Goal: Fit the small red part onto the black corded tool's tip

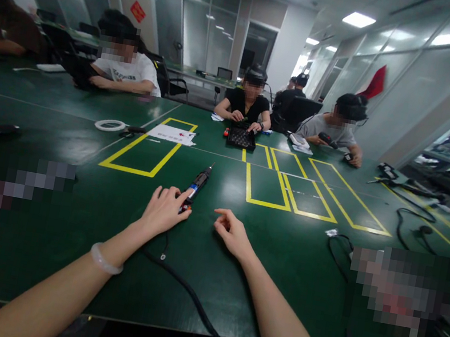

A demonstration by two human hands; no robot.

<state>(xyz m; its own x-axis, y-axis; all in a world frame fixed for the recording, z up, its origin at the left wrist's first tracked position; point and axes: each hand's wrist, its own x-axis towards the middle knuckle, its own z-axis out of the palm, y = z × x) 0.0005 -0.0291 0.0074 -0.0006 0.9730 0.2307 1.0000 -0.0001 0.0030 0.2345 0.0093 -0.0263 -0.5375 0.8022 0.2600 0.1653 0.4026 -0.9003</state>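
An electric screwdriver, dark with a blue band and a thin bit at its far tip, lies on the green table. My left hand is on its rear end, thumb and index finger around the body, the other fingers spread. Part of the grip is hidden under this hand. A black cable runs from near my left wrist to the table's front edge. To the right of the tool, my right hand hovers or rests with nothing in it, index finger stretched out and the other fingers loosely bent.
Yellow tape rectangles mark the table. A white paper and a white ring-shaped coil are ahead to the left. Across the table, a person handles items at a black tray. More people sit around; cables lie at right.
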